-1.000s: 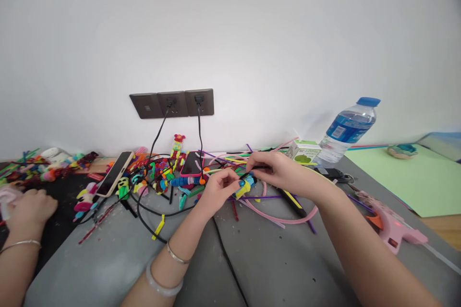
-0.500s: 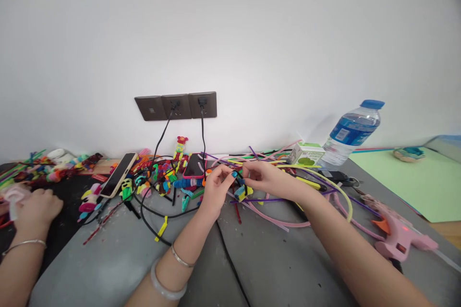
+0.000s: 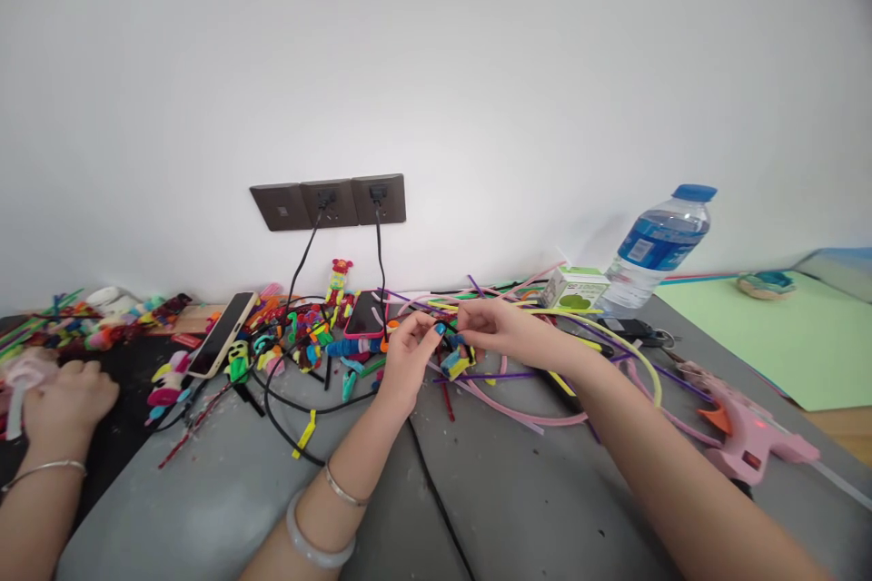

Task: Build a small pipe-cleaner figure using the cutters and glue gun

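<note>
My left hand (image 3: 407, 356) and my right hand (image 3: 496, 328) meet over the grey table (image 3: 518, 508), both pinching a small blue and yellow pipe-cleaner figure (image 3: 455, 358). A thin black pipe cleaner is wound about the figure between my fingertips. Loose pink, yellow and purple pipe cleaners (image 3: 538, 413) lie under and to the right of my hands. My left wrist carries a pale bangle and a thin metal one.
A pile of finished colourful figures (image 3: 300, 340) lies left of my hands, with two phones (image 3: 222, 331) charging from wall sockets (image 3: 328, 201) by black cables. A pink glue gun (image 3: 746, 436), a water bottle (image 3: 654, 250) and a small green box (image 3: 576, 287) are right. Another person's hand (image 3: 64, 399) works far left.
My right hand drew in from the right to meet my left hand. The figure was lifted slightly and the black pipe cleaner pulled closer around it.
</note>
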Available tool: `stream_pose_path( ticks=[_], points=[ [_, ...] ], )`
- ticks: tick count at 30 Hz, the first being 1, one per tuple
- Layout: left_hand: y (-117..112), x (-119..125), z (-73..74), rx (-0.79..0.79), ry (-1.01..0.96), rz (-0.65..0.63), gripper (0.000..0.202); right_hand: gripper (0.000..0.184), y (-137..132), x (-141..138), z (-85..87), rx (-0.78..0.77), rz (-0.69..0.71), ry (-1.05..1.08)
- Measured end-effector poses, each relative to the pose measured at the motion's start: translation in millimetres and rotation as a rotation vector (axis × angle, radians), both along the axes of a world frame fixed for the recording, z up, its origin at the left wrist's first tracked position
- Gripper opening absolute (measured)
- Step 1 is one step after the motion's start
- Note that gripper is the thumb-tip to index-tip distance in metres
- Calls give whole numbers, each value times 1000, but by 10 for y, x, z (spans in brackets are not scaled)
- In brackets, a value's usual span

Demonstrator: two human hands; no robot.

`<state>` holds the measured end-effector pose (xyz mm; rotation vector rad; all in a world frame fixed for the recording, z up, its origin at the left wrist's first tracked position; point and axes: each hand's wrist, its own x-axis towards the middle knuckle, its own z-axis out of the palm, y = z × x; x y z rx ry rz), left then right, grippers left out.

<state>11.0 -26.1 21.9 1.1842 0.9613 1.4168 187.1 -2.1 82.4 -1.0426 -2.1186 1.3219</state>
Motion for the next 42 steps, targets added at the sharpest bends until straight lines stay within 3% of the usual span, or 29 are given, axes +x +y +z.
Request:
stream_pose_path(
  ticks=[6,14,26,42],
  points=[
    [23,-22,-55,6,164,-136,25,21,-3,262,211,197,-143,-169],
    [-49,-5,17,53,287,-353,37,18,-68,307,258,309,-20,-299],
    [-60,8,38,9,282,-372,29,14,-175,133,394,445,-14,-315],
    [-61,10,51,4,291,-360,28,14,-168,81,328,495,31,-276]
  ],
)
